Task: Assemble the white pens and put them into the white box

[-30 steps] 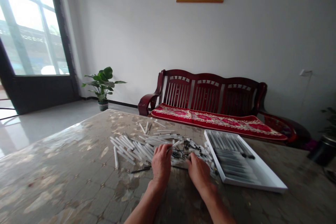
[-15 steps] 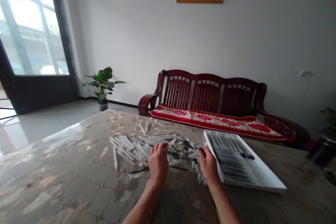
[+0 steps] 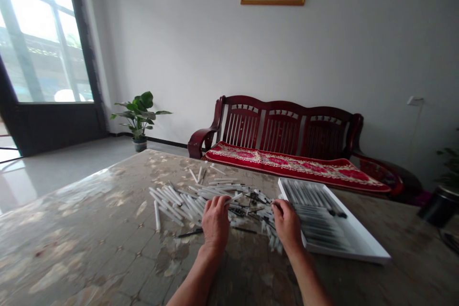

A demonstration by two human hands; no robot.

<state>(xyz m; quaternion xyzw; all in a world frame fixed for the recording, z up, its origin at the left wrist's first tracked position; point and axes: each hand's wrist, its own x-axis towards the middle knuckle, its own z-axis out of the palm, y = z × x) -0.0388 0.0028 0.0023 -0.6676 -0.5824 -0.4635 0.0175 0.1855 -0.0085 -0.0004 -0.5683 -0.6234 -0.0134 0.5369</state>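
A loose heap of white plastic tubes lies on the tabletop, with small dark parts mixed in at its right end. My left hand rests at the heap's front edge, its fingers closed around a white tube that points up and right. My right hand pinches a thin dark part beside the left wall of a white tray. Rows of dark-tipped tubes fill that tray. A thin black rod lies on the table in front of the heap.
A dark red wooden bench with a red patterned cushion stands beyond the table's far edge. A potted plant sits on the floor by a glass door. The glossy tabletop extends left and right of the heap.
My right hand has moved right and farther out, toward the tray's left wall. My left hand has shifted slightly left, and the two hands now stand farther apart.
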